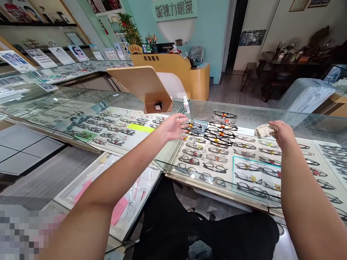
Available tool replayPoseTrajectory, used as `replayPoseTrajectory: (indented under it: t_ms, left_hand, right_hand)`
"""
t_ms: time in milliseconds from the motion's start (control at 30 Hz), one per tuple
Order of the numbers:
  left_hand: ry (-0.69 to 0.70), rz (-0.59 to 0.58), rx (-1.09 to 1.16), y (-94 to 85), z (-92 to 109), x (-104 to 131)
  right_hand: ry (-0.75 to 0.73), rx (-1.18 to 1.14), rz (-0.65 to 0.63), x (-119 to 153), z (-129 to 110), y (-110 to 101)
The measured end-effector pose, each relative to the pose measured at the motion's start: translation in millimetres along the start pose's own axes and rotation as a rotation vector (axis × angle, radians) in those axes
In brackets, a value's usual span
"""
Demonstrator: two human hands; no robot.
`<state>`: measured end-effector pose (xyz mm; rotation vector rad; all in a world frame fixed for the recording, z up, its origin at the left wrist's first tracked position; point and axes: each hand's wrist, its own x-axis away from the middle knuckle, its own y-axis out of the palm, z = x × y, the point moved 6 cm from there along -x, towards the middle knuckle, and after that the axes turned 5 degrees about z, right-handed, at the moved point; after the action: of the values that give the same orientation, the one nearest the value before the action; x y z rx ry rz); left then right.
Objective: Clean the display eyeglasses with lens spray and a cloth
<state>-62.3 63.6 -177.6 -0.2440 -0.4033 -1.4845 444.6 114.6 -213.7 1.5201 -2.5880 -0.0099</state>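
Head view: over a glass case point(206, 188) containing eyeglasses point(215, 168), left hand point(175, 127) unclenched, right hand point(283, 133) grasping cloth point(264, 131).

Gotta be an optician's shop. The wall sign point(176, 9) at 12 o'clock reads 新视力眼镜, and the last two characters literally mean glasses. Below it, also at 12, there's a wooden checkout counter point(165, 77) lettered 收银服务, so basically the cashier desk. Then the glass showcase point(211, 190) at 4 o'clock is packed with rows of eyeglass frames point(215, 167), some with little coloured tags on the lenses, and there are more spectacles point(119, 140) under glass at 9. Printed display cards point(61, 57) line another counter at 10 o'clock, very retail.
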Motion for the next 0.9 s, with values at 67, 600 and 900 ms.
replayPoseTrajectory:
  t_ms: [67,600,900]
  left_hand:
    - [-0.105,-0.017,0.03,-1.2,-3,6]
    - [-0.025,0.05,0.001,15.6,6,-14]
    - [0.111,0.065,-0.042,25.7,2,16]
  right_hand:
    - [-0.001,-0.001,-0.006,2,-1,0]
    - [-0.019,0.049,-0.007,-14,9,-1]
    - [-0.079,0.002,0.047,-17,8,-9]
